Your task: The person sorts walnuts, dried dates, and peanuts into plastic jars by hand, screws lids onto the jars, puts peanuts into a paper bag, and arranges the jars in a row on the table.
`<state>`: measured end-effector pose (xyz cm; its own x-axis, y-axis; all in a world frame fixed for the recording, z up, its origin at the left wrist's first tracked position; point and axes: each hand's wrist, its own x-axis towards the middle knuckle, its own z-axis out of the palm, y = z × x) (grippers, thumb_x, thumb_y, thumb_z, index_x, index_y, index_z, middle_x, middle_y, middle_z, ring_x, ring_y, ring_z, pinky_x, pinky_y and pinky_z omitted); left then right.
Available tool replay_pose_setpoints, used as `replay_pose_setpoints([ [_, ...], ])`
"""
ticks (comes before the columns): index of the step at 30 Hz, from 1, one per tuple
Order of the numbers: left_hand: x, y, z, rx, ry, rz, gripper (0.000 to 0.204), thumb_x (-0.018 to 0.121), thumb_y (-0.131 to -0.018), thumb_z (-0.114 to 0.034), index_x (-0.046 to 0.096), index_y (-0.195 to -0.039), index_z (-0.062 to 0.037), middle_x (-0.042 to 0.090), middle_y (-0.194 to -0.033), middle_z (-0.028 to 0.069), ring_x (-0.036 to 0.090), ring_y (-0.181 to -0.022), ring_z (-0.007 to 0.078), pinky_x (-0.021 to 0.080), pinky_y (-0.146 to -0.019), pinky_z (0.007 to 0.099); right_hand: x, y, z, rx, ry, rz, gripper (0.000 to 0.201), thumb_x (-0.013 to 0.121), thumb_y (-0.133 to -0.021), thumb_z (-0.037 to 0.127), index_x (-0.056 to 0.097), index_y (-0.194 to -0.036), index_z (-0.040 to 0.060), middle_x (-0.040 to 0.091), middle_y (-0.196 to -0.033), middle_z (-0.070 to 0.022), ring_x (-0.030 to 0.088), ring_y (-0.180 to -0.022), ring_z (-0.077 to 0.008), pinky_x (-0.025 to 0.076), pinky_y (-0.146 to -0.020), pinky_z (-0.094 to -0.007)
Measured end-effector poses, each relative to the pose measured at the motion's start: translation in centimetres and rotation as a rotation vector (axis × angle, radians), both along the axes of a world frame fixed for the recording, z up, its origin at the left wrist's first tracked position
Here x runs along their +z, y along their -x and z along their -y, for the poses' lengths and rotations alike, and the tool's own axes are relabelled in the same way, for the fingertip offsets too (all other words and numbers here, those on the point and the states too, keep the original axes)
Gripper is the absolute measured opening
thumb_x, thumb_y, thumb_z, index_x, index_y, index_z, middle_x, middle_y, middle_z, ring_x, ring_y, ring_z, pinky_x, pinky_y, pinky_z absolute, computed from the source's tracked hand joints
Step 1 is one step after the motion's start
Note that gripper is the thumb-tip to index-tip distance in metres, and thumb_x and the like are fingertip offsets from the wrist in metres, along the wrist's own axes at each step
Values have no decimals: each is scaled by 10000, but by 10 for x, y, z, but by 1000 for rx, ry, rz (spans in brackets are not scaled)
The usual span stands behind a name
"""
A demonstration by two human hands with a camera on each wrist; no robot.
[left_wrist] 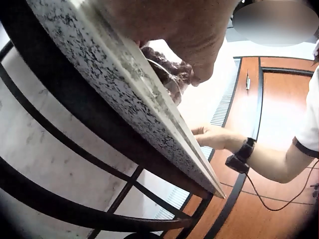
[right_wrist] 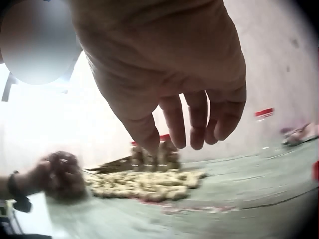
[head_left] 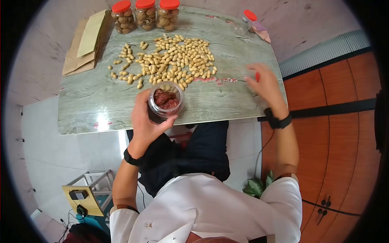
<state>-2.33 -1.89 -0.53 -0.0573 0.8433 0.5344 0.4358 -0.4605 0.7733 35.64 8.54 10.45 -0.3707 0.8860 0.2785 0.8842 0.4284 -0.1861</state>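
Observation:
My left hand (head_left: 146, 123) grips a clear plastic jar (head_left: 182, 97) by its side, close to the table's front edge. Its mouth is uncovered and faces up in the head view, showing wrinkled dark red dried dates (head_left: 165, 99) inside. In the left wrist view, part of this hand (left_wrist: 172, 25) hides most of the jar. My right hand (head_left: 265, 86) hovers over the right part of the table, next to a red lid (head_left: 257, 76) that it partly covers. The right wrist view shows this hand (right_wrist: 169, 64) with loosely bent fingers (right_wrist: 197, 122) and nothing between them.
Peanuts in their shells (head_left: 178, 58) spread over the middle of the table (head_left: 89, 105). Behind them stand several red-lidded jars of walnuts (head_left: 146, 18). Brown paper bags (head_left: 87, 42) lie at the left; a clear red-capped jar (head_left: 241, 27) and a pink cloth (head_left: 261, 32) are at the back right.

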Motion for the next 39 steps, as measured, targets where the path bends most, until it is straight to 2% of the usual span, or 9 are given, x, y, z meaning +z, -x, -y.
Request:
replay_pose_setpoints([
  [3,3,-2,-2,-27,-8,27,832,979,-644,-246,560,-1324,-13,630,-1232,166,655,-1112,334,537,-935,405,-41,-84,-35,-206,81,54,587,854,-782,234,666,-1282,-10,664,-1308,-210,584,-1273,-390,460,-1088,-448],
  [9,12,-3,-2,-41,-15,21,879,986,-647,-243,538,-1369,-16,636,-1243,169,657,-1126,324,537,-951,409,-51,-114,-56,-193,252,77,601,829,-748,226,680,-1290,14,683,-1231,-264,639,-1163,-434,513,-1008,-461],
  [14,4,-1,-5,-42,-24,41,926,990,-642,-282,520,-1395,-16,625,-1271,177,654,-1138,344,538,-964,420,-22,-62,-49,-132,193,90,523,803,-765,168,700,-1255,19,689,-1181,-247,677,-1098,-391,545,-950,-424],
  [17,5,3,-2,-38,35,-7,934,990,-665,-246,490,-1413,6,616,-1315,159,645,-1202,291,507,-1041,395,3,0,-33,-33,350,-213,509,794,-803,116,668,-1286,15,667,-1241,-177,685,-1107,-303,549,-971,-390],
  [19,6,2,-2,-25,-4,-56,920,988,-662,-259,508,-1403,1,623,-1319,172,644,-1206,306,509,-1035,402,17,42,-18,183,587,-675,525,793,-812,44,607,-1303,35,625,-1258,-118,644,-1152,-202,521,-1013,-340],
  [22,9,0,-3,-10,-25,-34,910,979,-651,-290,528,-1392,-18,630,-1286,183,642,-1164,349,523,-991,423,25,96,1,534,535,-879,405,816,-809,10,604,-1153,53,616,-1332,-130,648,-1197,-229,517,-1050,-373],
  [25,13,0,-2,2,-41,-38,915,973,-637,-303,532,-1390,-28,631,-1254,191,635,-1121,384,536,-953,444,32,142,17,716,481,-922,365,834,-785,9,575,-1035,73,609,-1362,-175,640,-1229,-252,523,-1032,-362],
  [35,14,0,0,18,-64,-47,934,980,-649,-338,531,-1404,-22,631,-1281,186,652,-1125,366,538,-945,423,39,179,11,839,344,-393,386,829,-725,14,578,-1014,64,665,-1311,-169,688,-1141,-308,558,-954,-369],
  [39,14,1,0,13,-60,-40,931,978,-650,-338,529,-1399,-15,627,-1287,191,649,-1130,371,537,-946,428,63,191,10,898,312,-216,460,809,-703,15,623,-1122,60,661,-1296,-137,676,-1133,-334,566,-958,-389],
])
